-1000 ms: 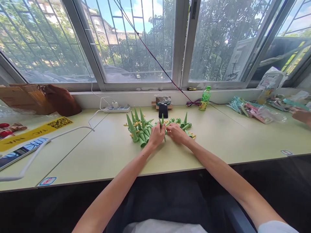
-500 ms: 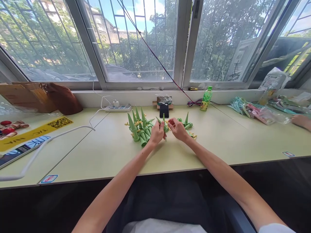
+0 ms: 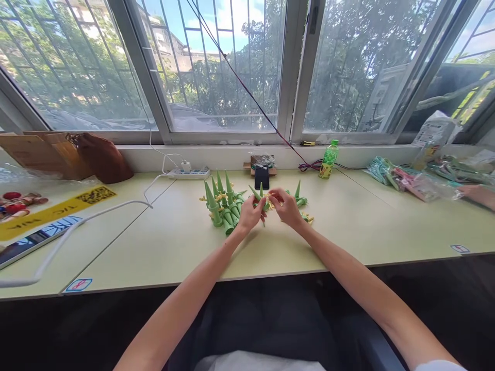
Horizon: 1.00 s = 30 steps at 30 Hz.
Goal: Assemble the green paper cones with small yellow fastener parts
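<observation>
My left hand (image 3: 250, 214) is closed round a green cone-shaped plastic spike (image 3: 256, 195), held a little above the pale green table (image 3: 170, 242). My right hand (image 3: 286, 208) pinches a small yellow piece (image 3: 269, 202) against that spike. Left of my hands stands a cluster of several green spikes (image 3: 222, 203), some upright and some lying down. A few more green spikes (image 3: 298, 196) and small yellow parts (image 3: 309, 219) lie behind and to the right of my right hand.
A black phone (image 3: 262, 176), a white power strip (image 3: 188, 173) and a green bottle (image 3: 327, 158) stand along the back. A brown bag (image 3: 101, 157) and cardboard lie far left. Plastic packets (image 3: 410, 178) and another person's hand (image 3: 479, 195) are at far right.
Both hands have lifted off the pile and come together, the left holding a green spike and the right bringing a yellow piece to it.
</observation>
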Each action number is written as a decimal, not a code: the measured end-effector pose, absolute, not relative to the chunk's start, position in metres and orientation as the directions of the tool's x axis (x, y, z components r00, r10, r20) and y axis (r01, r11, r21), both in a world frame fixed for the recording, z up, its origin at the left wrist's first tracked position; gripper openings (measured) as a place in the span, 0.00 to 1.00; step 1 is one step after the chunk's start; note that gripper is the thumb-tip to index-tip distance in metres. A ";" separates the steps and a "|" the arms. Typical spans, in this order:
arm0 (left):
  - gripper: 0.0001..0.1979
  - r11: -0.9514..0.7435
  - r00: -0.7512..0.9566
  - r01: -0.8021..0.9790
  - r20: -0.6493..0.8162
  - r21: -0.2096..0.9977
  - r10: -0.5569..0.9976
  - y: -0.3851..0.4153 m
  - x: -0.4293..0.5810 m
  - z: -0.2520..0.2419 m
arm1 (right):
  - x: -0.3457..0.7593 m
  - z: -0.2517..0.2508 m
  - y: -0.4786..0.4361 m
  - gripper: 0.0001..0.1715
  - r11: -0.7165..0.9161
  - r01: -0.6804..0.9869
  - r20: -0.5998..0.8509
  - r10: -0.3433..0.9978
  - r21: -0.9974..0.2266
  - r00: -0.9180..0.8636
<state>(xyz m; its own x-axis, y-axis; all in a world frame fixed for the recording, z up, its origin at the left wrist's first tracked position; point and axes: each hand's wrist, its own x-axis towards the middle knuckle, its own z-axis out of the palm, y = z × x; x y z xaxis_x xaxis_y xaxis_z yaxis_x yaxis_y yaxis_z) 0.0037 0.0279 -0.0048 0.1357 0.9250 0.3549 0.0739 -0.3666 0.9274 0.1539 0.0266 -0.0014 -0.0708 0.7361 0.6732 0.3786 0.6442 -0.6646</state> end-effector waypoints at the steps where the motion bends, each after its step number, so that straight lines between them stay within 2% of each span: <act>1: 0.25 -0.365 0.139 0.070 0.353 0.928 0.925 0.028 0.004 -0.005 | 0.154 -0.001 0.026 0.13 0.647 0.369 0.677 0.734 -0.667 -0.063; 11: 0.24 -0.342 0.157 0.099 0.325 0.934 0.933 0.026 0.007 -0.004 | 0.154 -0.003 0.027 0.14 0.646 0.384 0.688 0.725 -0.660 -0.035; 18: 0.24 -0.279 0.143 0.021 0.273 0.960 0.951 0.027 0.009 -0.003 | 0.154 -0.001 0.024 0.14 0.653 0.376 0.702 0.712 -0.657 -0.008; 30: 0.24 -0.303 0.134 0.023 0.297 0.953 0.945 0.027 0.008 -0.004 | 0.154 -0.001 0.023 0.14 0.673 0.373 0.710 0.702 -0.639 -0.050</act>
<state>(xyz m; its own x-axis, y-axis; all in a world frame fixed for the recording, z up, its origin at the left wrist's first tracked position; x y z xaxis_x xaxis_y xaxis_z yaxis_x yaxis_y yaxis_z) 0.0079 0.0269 -0.0041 0.1341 0.9454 0.2972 0.0226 -0.3027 0.9528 0.1536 0.0233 -0.0011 -0.0495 0.7025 0.7100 0.3726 0.6725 -0.6394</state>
